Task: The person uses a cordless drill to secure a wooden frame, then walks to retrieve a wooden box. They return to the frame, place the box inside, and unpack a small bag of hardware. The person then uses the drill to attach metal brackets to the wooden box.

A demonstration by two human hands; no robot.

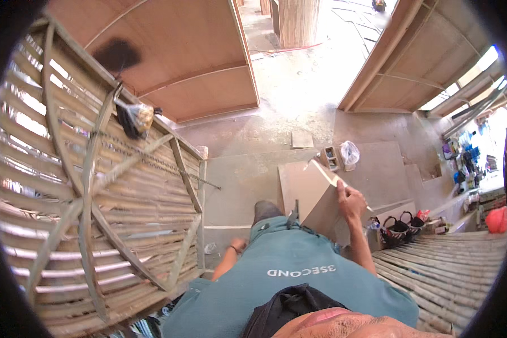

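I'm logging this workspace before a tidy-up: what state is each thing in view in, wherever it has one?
Right hand, closed on the pale strip.
Pale strip, held at a slant.
Left hand, lowered, grip unclear.
Small square board, flat on the floor.
Box, open-topped.
Whitish plastic bag, crumpled.
Dark bag, hanging.
Brown panels, standing apart.

Worn on the person's head, the wide fisheye camera looks steeply down and forward, its round picture bordered in dark. The shirt (pixel 298 256) sits close to the lens, below and between the right hand (pixel 350 201) and the left hand (pixel 239 244); the floor (pixel 234 163) ahead of both hands lies farther away.
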